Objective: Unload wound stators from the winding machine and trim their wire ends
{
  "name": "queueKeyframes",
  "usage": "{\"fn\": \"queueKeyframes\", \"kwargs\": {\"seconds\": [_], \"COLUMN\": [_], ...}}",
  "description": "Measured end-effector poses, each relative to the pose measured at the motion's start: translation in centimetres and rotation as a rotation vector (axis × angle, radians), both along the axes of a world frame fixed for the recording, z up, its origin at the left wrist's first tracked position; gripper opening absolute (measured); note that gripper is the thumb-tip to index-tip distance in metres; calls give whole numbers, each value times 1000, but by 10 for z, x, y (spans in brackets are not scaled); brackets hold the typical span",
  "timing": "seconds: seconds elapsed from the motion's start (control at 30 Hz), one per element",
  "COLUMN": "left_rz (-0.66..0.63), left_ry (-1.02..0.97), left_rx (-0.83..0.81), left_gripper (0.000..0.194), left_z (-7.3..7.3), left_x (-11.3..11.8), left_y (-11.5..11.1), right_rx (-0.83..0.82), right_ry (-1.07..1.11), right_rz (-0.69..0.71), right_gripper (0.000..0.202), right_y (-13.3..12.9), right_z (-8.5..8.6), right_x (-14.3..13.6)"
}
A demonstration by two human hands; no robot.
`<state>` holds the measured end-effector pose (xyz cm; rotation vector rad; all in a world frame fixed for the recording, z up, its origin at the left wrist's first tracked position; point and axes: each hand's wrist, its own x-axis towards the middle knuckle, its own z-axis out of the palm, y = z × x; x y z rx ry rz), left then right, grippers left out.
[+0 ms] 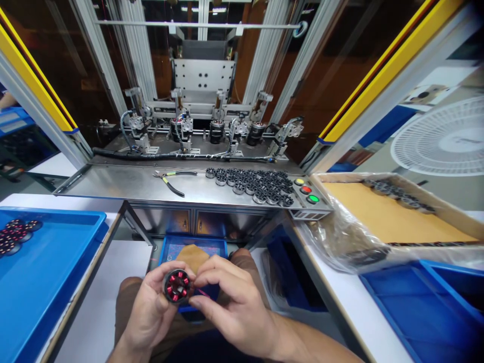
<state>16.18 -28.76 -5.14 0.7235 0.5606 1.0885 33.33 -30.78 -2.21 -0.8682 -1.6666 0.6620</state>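
A motor stator [177, 286], a dark ring wound with red wire coils, is held over my lap with its open face turned up towards me. My left hand [149, 307] is closed around its left side, thumb at the lower edge. At its right side, the thumb and fingertips of my right hand [234, 292] are pinched together. A thin red wire [203, 292] shows between those fingers. Its far end is hidden.
Ahead, side cutters [170, 181] and many dark stator cores [257, 184] lie on the machine's steel ledge, beside a button box [313, 198]. Wound stators sit in the left blue tray [56, 272]. A cardboard box [385, 217] and fan [446, 136] are right.
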Motion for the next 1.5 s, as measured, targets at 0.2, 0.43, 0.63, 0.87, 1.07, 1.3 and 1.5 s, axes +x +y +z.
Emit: {"fn": "queueKeyframes", "kwargs": {"seconds": [0.2, 0.43, 0.63, 0.87, 1.07, 1.3, 1.5], "left_rz": [-5, 42, 301, 437, 403, 521, 355], "left_ry": [4, 147, 576, 811, 750, 958, 934], "left_rx": [26, 185, 480, 765, 716, 1020, 1120], "left_gripper": [43, 50, 41, 44, 41, 49, 44], "left_z": [2, 0, 4, 5, 12, 20, 30], "left_x": [1, -3, -17, -22, -19, -20, -30], "left_y": [0, 0, -4, -14, -15, -17, -19], "right_rx": [86, 141, 265, 98, -136, -304, -432], "right_ry": [-42, -93, -76, 43, 171, 16, -178], "right_rz": [-5, 3, -73, -14, 33, 284, 329], "right_gripper": [8, 8, 37, 4, 17, 45, 38], "right_y": [-2, -2, -3, 0, 2, 13, 36], "right_z": [-2, 1, 9, 7, 2, 30, 41], "right_x": [1, 7, 10, -3, 2, 12, 36]}}
